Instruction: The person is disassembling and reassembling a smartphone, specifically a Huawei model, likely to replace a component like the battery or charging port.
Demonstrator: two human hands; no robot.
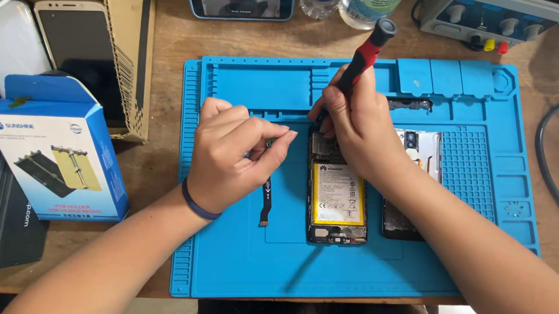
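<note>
plainly, the opened phone [338, 201] lies face down near the middle of the blue silicone work mat [224, 261], its back cover off so the white-labelled battery and the circuit board above it are bare. the right hand [357, 124] is curled shut around the red-and-black screwdriver [360, 61], fingers pressed together on the lower shaft, the tool standing tilted with its tip down at the top end of the phone; the tip itself is hidden behind the fingers. the left hand [230, 156] rests on the mat just left of the phone, thumb and forefinger pinched together, apparently on something very small that i cannot make out. a thin dark flex strip [265, 204] lies on the mat between that hand and the phone. a second part, shiny with a dark lower half, [413, 194] lies just right of the phone, partly under the right forearm.

in my judgement the phone is light and stiff as a slab but fragile inside: the board, connectors and battery want no pressure or prying. it is best steadied by its long outer edges, not from above. the mat looks grippy, so it should not slide much. the flex strip is soft and easily creased; lift it by an end. any screws would be tiny and easily lost.
</note>
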